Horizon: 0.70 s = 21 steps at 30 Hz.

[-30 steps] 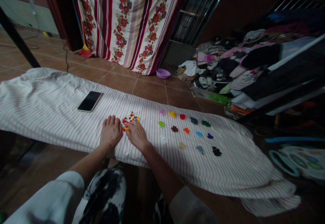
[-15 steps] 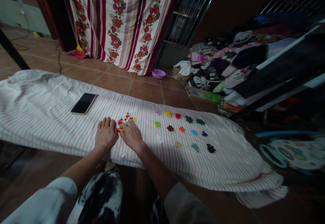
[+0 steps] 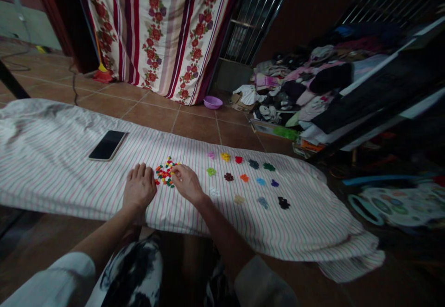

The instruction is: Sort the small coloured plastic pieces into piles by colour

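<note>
A loose pile of small mixed pieces, red, orange, yellow, green and white, lies on the striped cloth. My left hand rests palm down beside its left edge, fingers laid out on the cloth. At the pile's right side, my right hand has thumb and fingers pinched together; whatever is between them is too small to make out. Farther right, single-colour heaps sit in rows, among them a yellow heap, a red heap, a lime heap, a brown heap and a black heap.
A phone lies on the cloth, left of my hands. Beyond the table are a floral curtain, a purple basin and a broom on the tiled floor. Piled clothes fill the right background.
My right hand has moved right, from over the pile to its right side, uncovering more pieces, and its fingers have drawn into a pinch. My left hand stays flat. The view has shifted slightly.
</note>
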Each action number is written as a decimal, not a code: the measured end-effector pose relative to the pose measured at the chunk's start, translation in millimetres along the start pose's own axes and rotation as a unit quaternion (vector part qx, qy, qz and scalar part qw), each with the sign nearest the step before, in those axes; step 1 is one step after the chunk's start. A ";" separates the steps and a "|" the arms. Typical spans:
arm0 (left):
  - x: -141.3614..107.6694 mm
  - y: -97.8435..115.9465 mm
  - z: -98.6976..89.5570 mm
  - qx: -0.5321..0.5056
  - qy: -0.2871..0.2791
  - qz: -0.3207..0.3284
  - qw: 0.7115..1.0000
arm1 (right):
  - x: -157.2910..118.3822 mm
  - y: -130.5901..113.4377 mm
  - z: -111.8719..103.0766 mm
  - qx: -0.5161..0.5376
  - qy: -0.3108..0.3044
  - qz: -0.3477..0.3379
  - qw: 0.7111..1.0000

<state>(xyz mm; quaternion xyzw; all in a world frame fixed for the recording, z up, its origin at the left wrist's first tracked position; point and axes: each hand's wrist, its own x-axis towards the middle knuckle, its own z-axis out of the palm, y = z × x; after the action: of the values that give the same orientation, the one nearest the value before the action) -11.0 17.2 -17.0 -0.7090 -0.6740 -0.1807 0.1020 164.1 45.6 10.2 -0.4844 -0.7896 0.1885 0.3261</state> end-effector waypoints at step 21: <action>-0.4 -2.2 5.6 0.017 0.016 0.005 1.000 | 0.2 155.0 -136.8 -0.212 0.134 0.346 0.904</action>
<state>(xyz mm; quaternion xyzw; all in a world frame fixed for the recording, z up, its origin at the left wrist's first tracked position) -12.4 19.2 -22.5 -0.7075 -0.6717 -0.1801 0.1256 359.0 114.6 13.1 -0.8055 -0.5426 0.0508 0.2327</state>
